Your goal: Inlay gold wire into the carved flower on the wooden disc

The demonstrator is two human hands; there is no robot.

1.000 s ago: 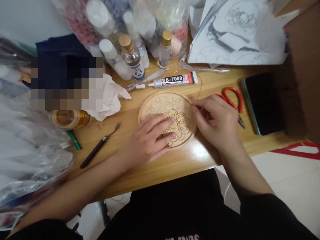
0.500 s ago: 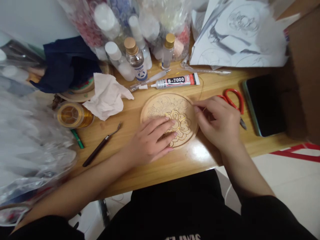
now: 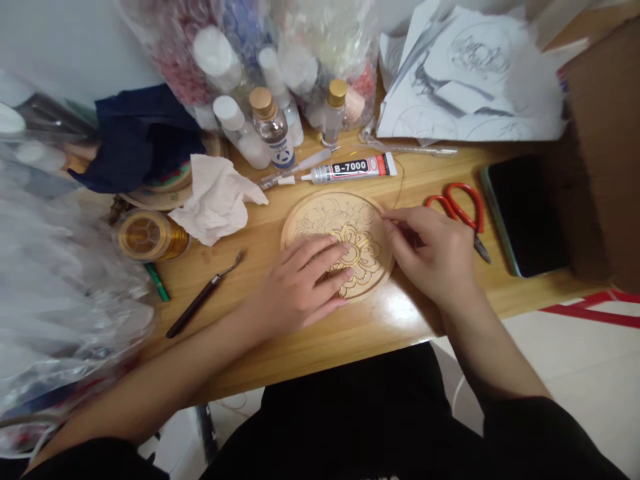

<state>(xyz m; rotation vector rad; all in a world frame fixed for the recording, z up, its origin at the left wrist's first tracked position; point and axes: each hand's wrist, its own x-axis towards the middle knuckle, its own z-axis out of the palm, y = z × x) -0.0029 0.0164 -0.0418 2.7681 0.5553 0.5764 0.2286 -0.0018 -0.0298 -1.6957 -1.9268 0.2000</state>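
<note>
My left hand (image 3: 300, 283) lies with its fingers spread over the lower left of a round wooden plate (image 3: 290, 230). Raised gold wire outlines form a flower (image 3: 367, 257) on the plate, and thin drawn lines show above it. At the plate's right edge, my right hand (image 3: 435, 250) pinches thumb against forefinger. A fine gold wire (image 3: 401, 180) curves over the table down to those fingertips and seems to be held in them; the pinch hides its end.
Behind the plate lie a B-7000 glue tube (image 3: 350, 169) and small bottles (image 3: 273, 127). Red-handled scissors (image 3: 465, 207) and a phone (image 3: 525, 220) are on the right. Leftward are a tissue (image 3: 215, 200), a gold wire spool (image 3: 150, 237) and a dark-handled tool (image 3: 200, 303).
The right hand has shifted slightly left along the plate's edge, showing more of the scissors. The left hand stays in place. The whole view has tilted a little.
</note>
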